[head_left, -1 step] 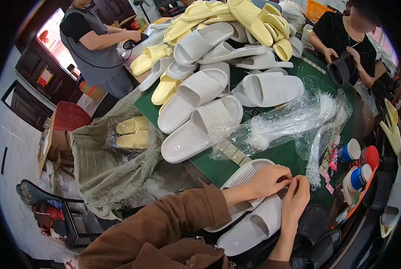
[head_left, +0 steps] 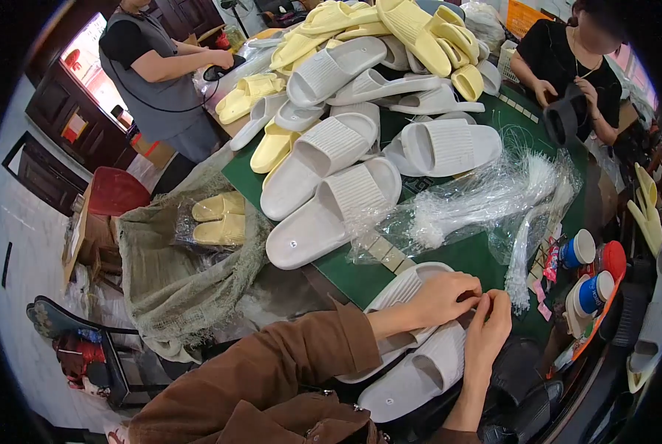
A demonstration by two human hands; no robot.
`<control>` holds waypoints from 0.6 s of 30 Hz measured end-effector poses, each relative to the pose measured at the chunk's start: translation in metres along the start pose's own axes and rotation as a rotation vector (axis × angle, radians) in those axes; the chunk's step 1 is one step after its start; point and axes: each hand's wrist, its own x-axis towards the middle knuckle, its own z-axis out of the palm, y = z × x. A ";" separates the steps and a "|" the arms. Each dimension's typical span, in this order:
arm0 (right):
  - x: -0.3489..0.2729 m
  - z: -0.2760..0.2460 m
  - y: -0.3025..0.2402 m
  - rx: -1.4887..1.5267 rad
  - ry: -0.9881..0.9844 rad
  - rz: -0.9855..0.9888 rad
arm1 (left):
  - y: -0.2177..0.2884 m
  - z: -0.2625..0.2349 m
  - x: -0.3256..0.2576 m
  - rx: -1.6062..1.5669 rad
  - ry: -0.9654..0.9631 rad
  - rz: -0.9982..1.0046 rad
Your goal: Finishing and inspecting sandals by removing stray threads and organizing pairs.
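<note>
Two grey slide slippers lie side by side at the near edge of the table, one (head_left: 412, 381) closer to me and the other (head_left: 390, 296) partly under my forearm. My left hand (head_left: 443, 297) reaches over their straps, thumb and fingers pinched together. Against it, fingertip to fingertip, my right hand (head_left: 491, 318) is closed in a pinch too. Whatever is between the fingertips is too small to make out. Beyond my hands, a clear plastic bag of thin white ties (head_left: 449, 214) lies on the green tabletop, with a loose bundle of ties (head_left: 521, 266) beside it.
Grey slippers (head_left: 323, 214) and yellow slippers (head_left: 412, 33) are heaped across the table. At left stands an open woven sack (head_left: 153, 274) holding bagged yellow slippers. Paper cups (head_left: 596, 292) sit at right. One person (head_left: 157, 81) works far left; another (head_left: 560, 59), far right, holds a dark slipper.
The dark slipper held by the person at far right has shifted slightly. My hands and the grey slippers stay where they were.
</note>
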 end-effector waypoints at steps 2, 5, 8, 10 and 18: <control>0.000 0.000 0.002 -0.066 0.004 -0.040 | 0.000 -0.001 0.001 0.000 0.006 0.021; -0.001 -0.002 -0.002 -0.103 -0.012 0.015 | 0.002 -0.004 0.001 0.036 -0.039 0.023; -0.002 0.000 -0.004 -0.071 0.012 0.028 | 0.003 -0.004 0.001 0.028 -0.016 0.060; -0.002 0.001 -0.001 -0.041 0.009 0.021 | 0.004 -0.005 0.002 0.064 -0.025 0.057; -0.006 0.005 0.003 -0.076 0.041 0.025 | 0.004 -0.002 0.002 0.053 -0.037 0.042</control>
